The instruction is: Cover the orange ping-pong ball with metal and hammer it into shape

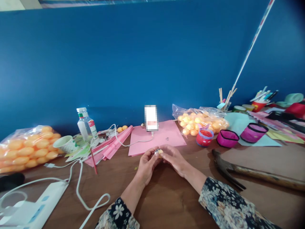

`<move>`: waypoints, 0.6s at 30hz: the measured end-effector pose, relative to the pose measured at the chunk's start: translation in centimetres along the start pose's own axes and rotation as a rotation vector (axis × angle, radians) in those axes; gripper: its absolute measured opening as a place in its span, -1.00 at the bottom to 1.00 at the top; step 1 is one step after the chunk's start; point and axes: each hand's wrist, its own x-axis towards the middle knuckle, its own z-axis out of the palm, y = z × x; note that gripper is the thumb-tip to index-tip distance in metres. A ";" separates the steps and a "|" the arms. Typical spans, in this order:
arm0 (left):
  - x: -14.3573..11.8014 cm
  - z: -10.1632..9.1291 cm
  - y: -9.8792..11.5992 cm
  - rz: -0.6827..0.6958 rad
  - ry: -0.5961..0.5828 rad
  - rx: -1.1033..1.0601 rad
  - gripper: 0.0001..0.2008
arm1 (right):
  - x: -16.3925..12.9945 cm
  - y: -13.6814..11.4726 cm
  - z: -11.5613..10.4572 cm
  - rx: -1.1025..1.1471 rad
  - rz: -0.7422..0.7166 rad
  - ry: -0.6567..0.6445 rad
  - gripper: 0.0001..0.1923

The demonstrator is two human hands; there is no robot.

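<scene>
Head view, and from my distant seat I watch two bare hands meet over a brown table (171, 203). I see the left hand (145, 166) curled, its thumb and fingers pinching a small yellow-and-silver piece (159, 153); the right hand (175, 159) is also closed on it, from the other side. That piece sits between the fingertips, just on the near side of some pink paper (140, 143); its exact shape is too small for me to tell. Behind the hands, a blurred white panel (151, 117) stands upright over the paper. To the left I have pink strips (119, 142), a clear bottle (85, 125), a pale cup (64, 143) and a bag of orange balls (30, 148). To the right lie a second bag of balls (199, 122), a red pot (204, 138) and two magenta holders (227, 139), with a hammer (257, 173) nearer the right forearm.
</scene>
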 end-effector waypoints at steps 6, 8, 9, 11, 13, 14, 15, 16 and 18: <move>0.1 -0.2 -0.2 0.003 -0.009 -0.041 -0.66 | 0.0 -0.2 0.1 0.047 0.014 -0.013 -0.65; 0.1 -0.3 -0.2 -0.001 -0.017 -0.052 -0.67 | -0.1 -0.3 0.1 0.054 0.021 0.001 -0.67; 0.1 -0.3 -0.1 -0.001 -0.017 -0.053 -0.68 | -0.1 -0.3 0.1 0.054 0.021 -0.001 -0.67; 0.1 -0.2 -0.1 -0.003 -0.021 -0.054 -0.68 | -0.1 -0.3 0.0 0.048 0.012 -0.013 -0.68; 0.1 -0.2 0.0 -0.008 -0.026 -0.056 -0.69 | -0.1 -0.3 0.0 0.035 -0.001 -0.028 -0.68; 0.0 -0.1 0.1 -0.008 -0.027 -0.057 -0.69 | -0.1 -0.3 0.0 0.027 -0.009 -0.036 -0.68; 0.0 -0.1 0.1 -0.006 -0.028 -0.057 -0.69 | -0.1 -0.2 0.0 0.020 -0.019 -0.038 -0.68; 0.0 -0.1 0.1 -0.003 -0.027 -0.056 -0.68 | -0.1 -0.2 0.0 0.015 -0.025 -0.041 -0.67; 0.1 0.0 0.1 0.003 -0.021 -0.053 -0.68 | 0.0 -0.1 0.0 0.012 -0.030 -0.037 -0.65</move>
